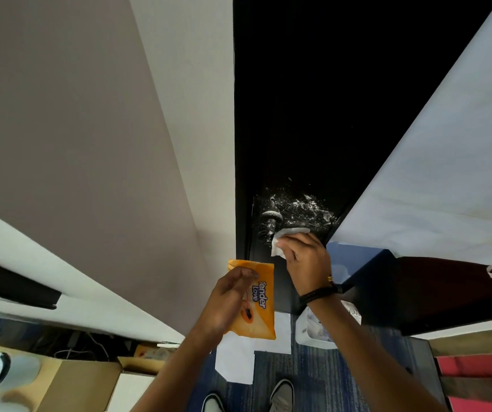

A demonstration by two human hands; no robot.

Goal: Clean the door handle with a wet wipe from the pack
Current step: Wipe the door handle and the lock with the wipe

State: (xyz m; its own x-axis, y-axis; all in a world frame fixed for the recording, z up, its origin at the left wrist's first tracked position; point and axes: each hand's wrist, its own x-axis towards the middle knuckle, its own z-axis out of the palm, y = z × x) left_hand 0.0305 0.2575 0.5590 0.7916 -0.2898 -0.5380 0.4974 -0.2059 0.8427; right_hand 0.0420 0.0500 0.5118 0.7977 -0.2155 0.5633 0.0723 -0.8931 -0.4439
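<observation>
The black door (298,114) fills the middle of the view, with its dark handle (272,217) low on it, dusted with white specks that spread to the right. My right hand (305,263) presses a white wet wipe (283,237) against the door just right of and below the handle. My left hand (227,301) holds the orange wipe pack (261,304) upright, lower and to the left, apart from the door.
A white wall (120,144) stands left of the door and a pale panel (447,173) to the right. A white bin (313,331) holding crumpled paper sits on the blue carpet below. Cardboard boxes (90,379) lie at lower left. My shoes (280,396) show at the bottom.
</observation>
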